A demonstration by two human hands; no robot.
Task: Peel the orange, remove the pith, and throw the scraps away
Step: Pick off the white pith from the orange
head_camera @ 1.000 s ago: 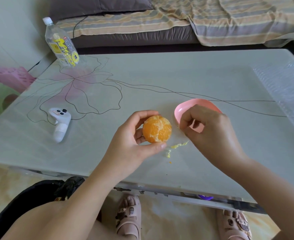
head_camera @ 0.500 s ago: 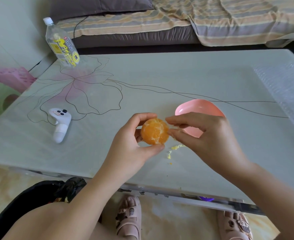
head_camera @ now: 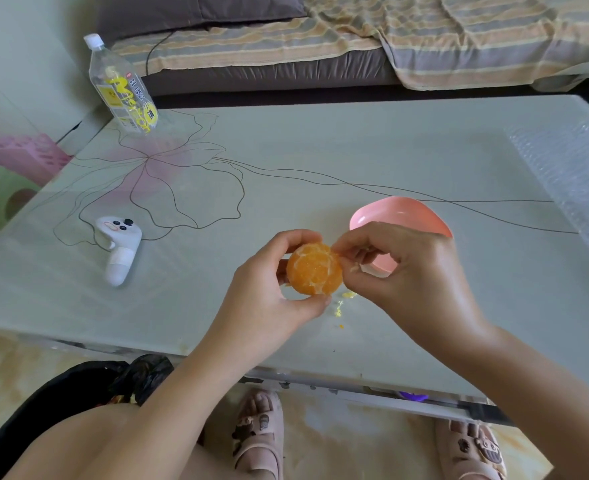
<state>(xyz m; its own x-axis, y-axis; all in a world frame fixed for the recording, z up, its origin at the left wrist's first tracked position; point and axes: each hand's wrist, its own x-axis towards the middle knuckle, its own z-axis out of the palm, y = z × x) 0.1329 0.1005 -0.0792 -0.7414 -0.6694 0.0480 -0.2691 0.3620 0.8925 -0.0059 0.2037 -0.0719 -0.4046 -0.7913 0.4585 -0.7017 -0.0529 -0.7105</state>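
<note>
The orange (head_camera: 314, 270), fully peeled with pale pith lines across its segments, sits above the near part of the bench (head_camera: 355, 150), held off the surface. The left hand (head_camera: 268, 299) grips it, thumb under its lower edge and fingers curled over the top and far side. The right hand (head_camera: 414, 271) meets the fruit from the right, thumb and forefinger pinched together at its upper right edge on what looks like a small shred of pith; the shred itself is too small to tell clearly. Just below the fruit, yellow scraps (head_camera: 343, 301) lie scattered on the bench. Nearer still, under the bench edge, a black bag (head_camera: 78, 386) sits by the person's left knee, and two sandalled feet rest on the floor. Behind the right hand, partly hidden by it, stands a pink bowl (head_camera: 397, 213). To the left, well apart from the hands, a white controller (head_camera: 119, 247) lies on the flower pattern. At the far left corner a clear bottle (head_camera: 123, 88) with a yellow label stands upright, and beyond the bench a striped blanket (head_camera: 424, 32) covers a sofa.
</note>
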